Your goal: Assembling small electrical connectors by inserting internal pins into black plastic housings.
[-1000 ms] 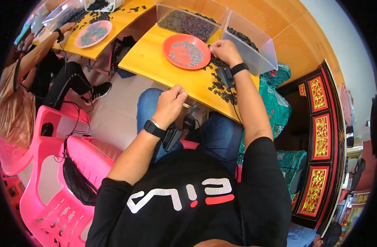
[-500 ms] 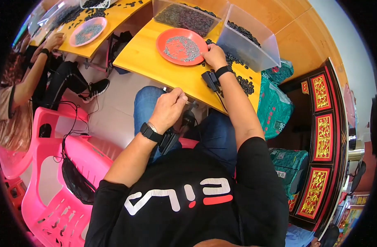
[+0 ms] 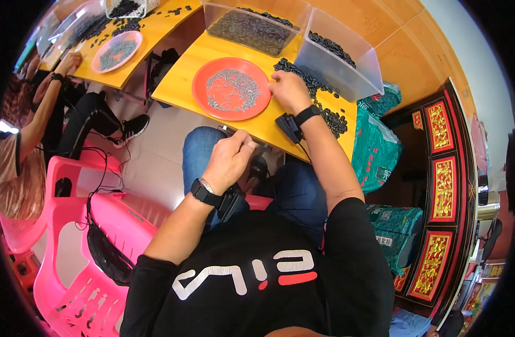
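Yellow table (image 3: 179, 78): red plate (image 3: 199, 89) flat, face-up.

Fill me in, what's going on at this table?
A seated person works bare-handed. The right hand has its fingers at the right rim of a red plate of small silver pieces; whether they grip it isn't clear. The left hand is curled by the yellow table's near edge, any contents hidden. Small black parts lie right of the plate; two clear bins hold more.

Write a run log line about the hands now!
right hand: at right rim of red plate | left hand: curled, near yellow table edge | on plate: small silvery pieces | on table: loose black parts
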Motion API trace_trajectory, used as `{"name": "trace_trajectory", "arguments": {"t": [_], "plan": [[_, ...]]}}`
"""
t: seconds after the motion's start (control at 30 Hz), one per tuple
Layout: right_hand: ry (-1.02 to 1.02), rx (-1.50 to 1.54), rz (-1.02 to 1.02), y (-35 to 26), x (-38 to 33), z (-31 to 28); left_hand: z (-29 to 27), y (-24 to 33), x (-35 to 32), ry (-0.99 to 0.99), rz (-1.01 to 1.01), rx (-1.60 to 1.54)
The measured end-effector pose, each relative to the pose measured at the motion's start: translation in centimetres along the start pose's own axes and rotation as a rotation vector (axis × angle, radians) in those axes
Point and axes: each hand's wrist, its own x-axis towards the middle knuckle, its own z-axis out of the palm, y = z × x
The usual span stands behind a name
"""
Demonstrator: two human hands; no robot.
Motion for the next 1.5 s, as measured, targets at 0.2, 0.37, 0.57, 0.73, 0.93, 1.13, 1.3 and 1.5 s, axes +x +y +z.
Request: {"name": "trace_trajectory", "arguments": {"t": [0.2,0.37,0.57,0.73,0.93,1.13,1.3,1.5], "plan": [[0.05,0.005,0.0,3.8,1.1,-1.8,0.1,-0.4,0.1,-0.018,0.005,0.022],[-0.19,-0.022,-0.088,3.1,0.9,-0.7,0.1,-0.9,0.0,-0.017,0.009,0.058],[-0.179,-0.106,-0.037,2.8,1.1,-0.2,0.1,-0.7,-0.1,-0.026,0.0,0.054],[-0.256,-0.135,-0.02,2.9,1.3,-0.2,0.0,-0.7,0.0,-0.013,0.008,0.061],[-0.186,0.309,0.006,4.0,-0.5,-0.8,-0.2,-1.0,0.3,0.003,-0.072,-0.019],[-0.452,1.083,-0.06,-2.4,-6.5,-1.6,-1.0,-0.2,0.3,0.028,-0.25,-0.335],[-0.482,1.278,0.02,-6.0,-9.6,0.2,-1.0,-1.3,0.3,0.017,-0.292,-0.566],[-0.42,1.284,0.035,-5.9,-9.9,1.1,-1.3,-1.3,0.5,0.1,-0.308,-0.554]]}}
